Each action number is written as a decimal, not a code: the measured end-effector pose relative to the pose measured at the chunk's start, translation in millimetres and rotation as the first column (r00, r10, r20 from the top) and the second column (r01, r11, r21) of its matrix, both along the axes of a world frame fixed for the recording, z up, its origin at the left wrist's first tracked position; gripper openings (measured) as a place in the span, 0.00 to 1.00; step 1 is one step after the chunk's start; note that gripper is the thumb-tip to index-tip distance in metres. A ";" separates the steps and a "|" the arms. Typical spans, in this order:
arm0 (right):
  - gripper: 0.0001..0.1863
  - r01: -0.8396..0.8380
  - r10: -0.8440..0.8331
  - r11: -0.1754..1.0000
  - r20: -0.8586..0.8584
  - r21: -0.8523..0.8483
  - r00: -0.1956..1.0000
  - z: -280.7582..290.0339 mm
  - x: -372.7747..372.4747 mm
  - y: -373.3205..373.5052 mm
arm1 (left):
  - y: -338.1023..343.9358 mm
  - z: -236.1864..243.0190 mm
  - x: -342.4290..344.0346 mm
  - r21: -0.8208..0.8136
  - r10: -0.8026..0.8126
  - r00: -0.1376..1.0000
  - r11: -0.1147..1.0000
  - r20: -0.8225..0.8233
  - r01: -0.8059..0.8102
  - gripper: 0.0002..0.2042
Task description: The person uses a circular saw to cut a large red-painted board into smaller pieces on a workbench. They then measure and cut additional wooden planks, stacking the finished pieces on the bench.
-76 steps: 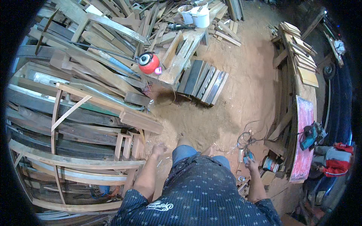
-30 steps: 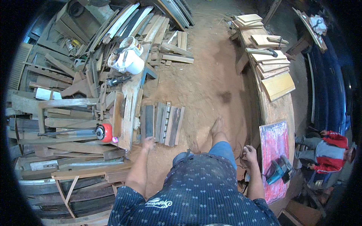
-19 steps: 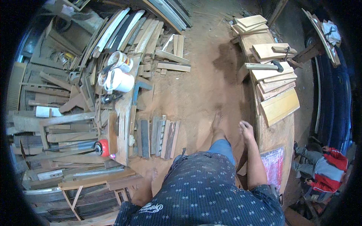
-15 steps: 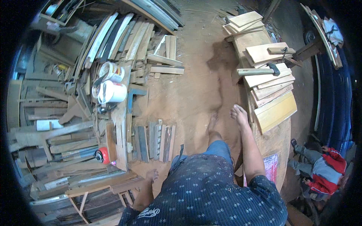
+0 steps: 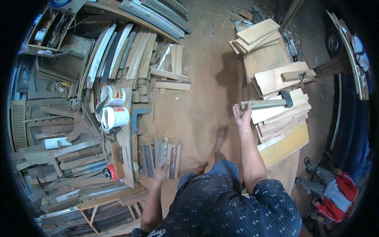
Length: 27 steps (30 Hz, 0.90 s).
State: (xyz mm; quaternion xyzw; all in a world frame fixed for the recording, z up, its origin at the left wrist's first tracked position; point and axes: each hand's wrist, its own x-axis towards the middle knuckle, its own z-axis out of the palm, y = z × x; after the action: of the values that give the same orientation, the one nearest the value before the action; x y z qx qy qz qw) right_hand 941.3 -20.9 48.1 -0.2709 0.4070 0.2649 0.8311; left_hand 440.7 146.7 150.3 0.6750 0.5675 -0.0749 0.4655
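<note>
Here, the right hand [image 5: 243, 115], the nearer one, has fingers spread at the handle end of the hammer [image 5: 268, 104], which points rightward atop boards [image 5: 285, 115].

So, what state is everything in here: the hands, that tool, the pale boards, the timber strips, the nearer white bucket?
Pale boards: stacked loosely, edges uneven.
Hammer-like tool: lying across those boards.
Right hand: open, by the tool's handle end; contact unclear.
Left hand: blurred, seemingly empty.
Timber strips: side by side.
Nearer white bucket: upright.
</note>
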 end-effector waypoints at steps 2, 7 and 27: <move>0.35 0.028 -0.017 0.997 0.149 -0.068 0.989 9.5 -8.5 -1.6 | -9.0 -27.0 -43.8 -0.071 0.046 0.999 0.996 -0.008 -0.047 0.22; 0.24 0.154 -0.142 0.988 0.270 -0.027 0.952 47.6 29.2 -27.9 | -29.1 -47.8 -111.6 -0.239 0.253 0.945 0.924 -0.208 -0.299 0.18; 0.11 -0.189 0.359 0.889 0.378 -0.417 0.853 154.2 17.3 -40.2 | -6.5 9.6 17.0 -0.137 0.219 0.974 0.968 0.051 -0.210 0.15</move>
State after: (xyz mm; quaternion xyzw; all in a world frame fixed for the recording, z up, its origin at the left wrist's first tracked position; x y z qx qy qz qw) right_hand 958.6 -61.1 202.3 -0.5299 0.2044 0.2332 0.7893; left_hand 457.7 140.2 159.9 0.5798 0.6154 -0.0387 0.5326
